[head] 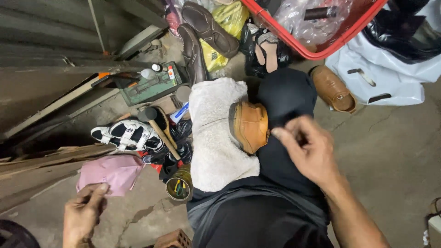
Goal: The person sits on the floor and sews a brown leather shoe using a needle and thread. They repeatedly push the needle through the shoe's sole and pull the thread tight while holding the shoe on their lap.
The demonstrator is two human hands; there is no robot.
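Tan leather shoe point(249, 126) lies sole-edge up on a white fleecy cloth point(216, 138) across the person's lap, centre of frame, head view. Right hand point(308, 149), just right of the shoe, has fingers curled w/ thumb and forefinger pinched together near the heel; can't tell if anything small is between them, and it isn't gripping the shoe. Left hand point(85, 213), lower left, is loosely curled, fingertips touching the edge of a pink cloth point(110, 173) on the concrete floor point(390, 156). Matching tan shoe point(334, 89) sits apart on the floor, upper right, untouched. Judging by that: work on the lap shoe looks underway, not finished, 2nd shoe not begun. Left of the lap: wooden-handled brush point(161, 128), round tin point(180, 183) w/ small tools, green tool tray point(149, 85), black-and-white sandals point(128, 134). Red basket point(317, 50) at top.
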